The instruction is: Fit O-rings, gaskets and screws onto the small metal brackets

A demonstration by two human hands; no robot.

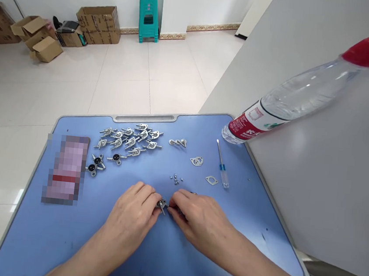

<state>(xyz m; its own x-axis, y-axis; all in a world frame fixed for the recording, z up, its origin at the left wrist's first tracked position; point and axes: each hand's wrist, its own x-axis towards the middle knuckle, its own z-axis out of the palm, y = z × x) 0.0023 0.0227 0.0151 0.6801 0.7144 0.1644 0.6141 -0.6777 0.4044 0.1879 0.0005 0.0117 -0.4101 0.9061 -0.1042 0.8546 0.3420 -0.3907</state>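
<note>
Between the thumb and fingers of my left hand (134, 212) is a small metal fitting (162, 206) with a thin pin sticking out toward me. My right hand (201, 214) is closed in a pinch at the fitting's right side; its fingers hide what they grip, if anything. A small dark piece shows partly behind the right knuckles. Just beyond my hands lie several tiny screws (176, 179). Flat metal plates with holes, one single (211, 180) and a small overlapping group (197, 161), rest farther right. A screwdriver (223, 170) with a clear blue handle lies beside them.
Several similar metal fittings (131, 141) cluster at the back left, some with black round centres (97, 160). More small metal parts (178, 142) lie nearby. A blurred pink item (65, 167) is at left. A red-capped bottle (255, 121) stands at the blue table's (109, 253) back right, near a grey panel.
</note>
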